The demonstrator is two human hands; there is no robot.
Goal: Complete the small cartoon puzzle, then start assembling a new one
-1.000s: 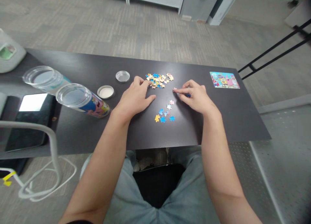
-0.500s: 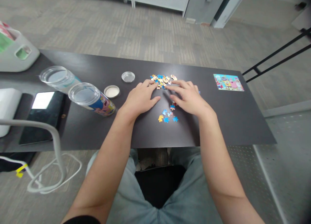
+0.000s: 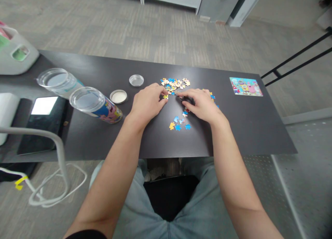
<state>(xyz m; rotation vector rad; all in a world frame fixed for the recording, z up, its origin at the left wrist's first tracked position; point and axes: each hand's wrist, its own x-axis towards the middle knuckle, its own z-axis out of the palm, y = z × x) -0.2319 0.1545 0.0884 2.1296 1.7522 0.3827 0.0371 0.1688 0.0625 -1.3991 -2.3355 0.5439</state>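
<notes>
Yellow puzzle piece (image 3: 165, 97) pinched by left hand (image 3: 149, 101); right hand's (image 3: 201, 102) fingers curl at pile (image 3: 172, 81), grasp unclear. Loose group, 2 blue pieces (image 3: 177, 127) included, set apart; larger pile left.

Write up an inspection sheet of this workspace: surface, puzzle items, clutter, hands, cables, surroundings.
Surface: dark tabletop.
Puzzle items: pile of pieces near the far edge; loose pieces nearer the person; picture card to the right.
Clutter: patterned canister, second canister, two shallow round lids and a black flat device, all on the left.
Left hand: yellow piece at its fingers; grip unclear.
Right hand: fingers at the pile's near side; grip unclear.
Cables: pale looped cable with a yellow tag, left.
Surroundings: carpeted floor; black rails on the right.
</notes>
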